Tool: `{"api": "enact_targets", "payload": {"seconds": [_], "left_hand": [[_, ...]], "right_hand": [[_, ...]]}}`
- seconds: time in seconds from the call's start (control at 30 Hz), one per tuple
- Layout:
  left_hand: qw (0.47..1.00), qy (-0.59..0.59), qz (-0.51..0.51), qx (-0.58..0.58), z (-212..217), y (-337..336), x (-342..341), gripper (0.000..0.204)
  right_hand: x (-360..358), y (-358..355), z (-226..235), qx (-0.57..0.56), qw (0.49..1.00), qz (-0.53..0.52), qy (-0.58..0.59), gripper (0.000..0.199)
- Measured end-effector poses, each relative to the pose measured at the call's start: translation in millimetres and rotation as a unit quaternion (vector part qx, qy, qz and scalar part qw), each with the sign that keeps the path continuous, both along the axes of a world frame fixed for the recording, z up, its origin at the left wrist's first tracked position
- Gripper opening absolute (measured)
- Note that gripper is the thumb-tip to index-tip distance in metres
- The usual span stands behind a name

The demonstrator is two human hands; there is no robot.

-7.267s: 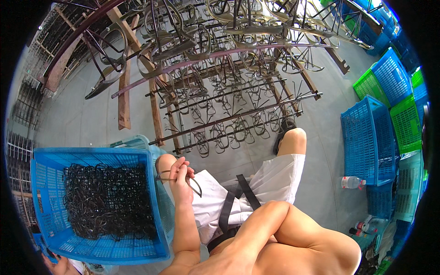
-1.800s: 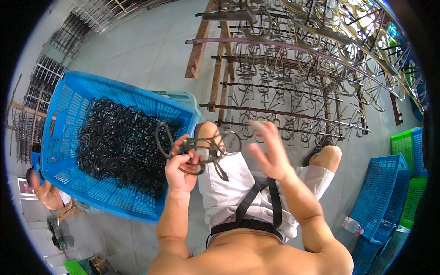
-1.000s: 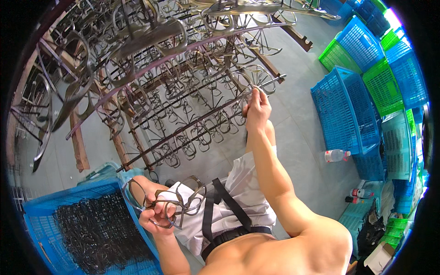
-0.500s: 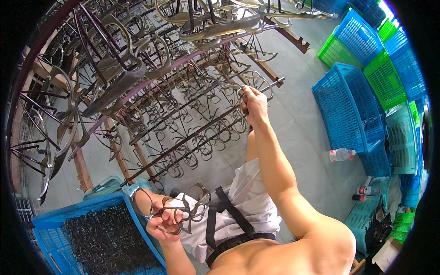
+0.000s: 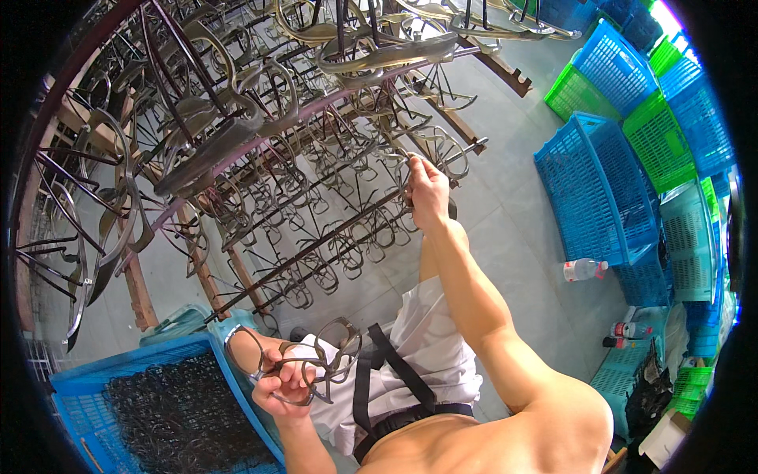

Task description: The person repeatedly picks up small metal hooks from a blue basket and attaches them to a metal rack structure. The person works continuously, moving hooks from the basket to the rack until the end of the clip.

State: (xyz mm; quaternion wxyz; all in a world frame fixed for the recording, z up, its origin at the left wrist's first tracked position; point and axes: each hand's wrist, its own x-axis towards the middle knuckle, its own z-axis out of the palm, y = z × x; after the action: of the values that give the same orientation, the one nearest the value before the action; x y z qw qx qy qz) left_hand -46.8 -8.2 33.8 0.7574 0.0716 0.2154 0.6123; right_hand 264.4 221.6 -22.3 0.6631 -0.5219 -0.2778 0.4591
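My left hand [image 5: 286, 387], low and left of centre, has its fingers curled round several dark grey eyeglass frames [image 5: 341, 365], whose open loops stick out on both sides. My right arm reaches up to the rack, where my right hand [image 5: 428, 192] pinches a frame [image 5: 401, 155] near the right end of a hanging rod. Its thumb and fingertips are pressed together, and the fingers partly hide the piece. More eyeglass frames [image 5: 324, 278] hang in rows along the dark rod [image 5: 296, 261] beside and below that hand.
A rack of rods [image 5: 347, 87] full of hanging frames takes up the upper left. A blue crate [image 5: 138, 365] of thin dark pieces stands at lower left. Stacked blue crates [image 5: 584, 186] and green crates [image 5: 663, 142] line the right, with a plastic bottle [image 5: 583, 271] near them.
My right hand has shifted slightly left, still pinching at the rod's end. The left hand keeps hold of its frames and has hardly moved.
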Motion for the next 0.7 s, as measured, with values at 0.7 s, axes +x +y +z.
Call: {"api": "enact_targets", "payload": {"seconds": [0.7], "left_hand": [[0.999,-0.021,0.009,0.032,-5.7,-4.4,-12.2,0.039]], "right_hand": [[14.8,-0.1,19.6,-0.049,0.993,0.053,-0.091,0.019]]}}
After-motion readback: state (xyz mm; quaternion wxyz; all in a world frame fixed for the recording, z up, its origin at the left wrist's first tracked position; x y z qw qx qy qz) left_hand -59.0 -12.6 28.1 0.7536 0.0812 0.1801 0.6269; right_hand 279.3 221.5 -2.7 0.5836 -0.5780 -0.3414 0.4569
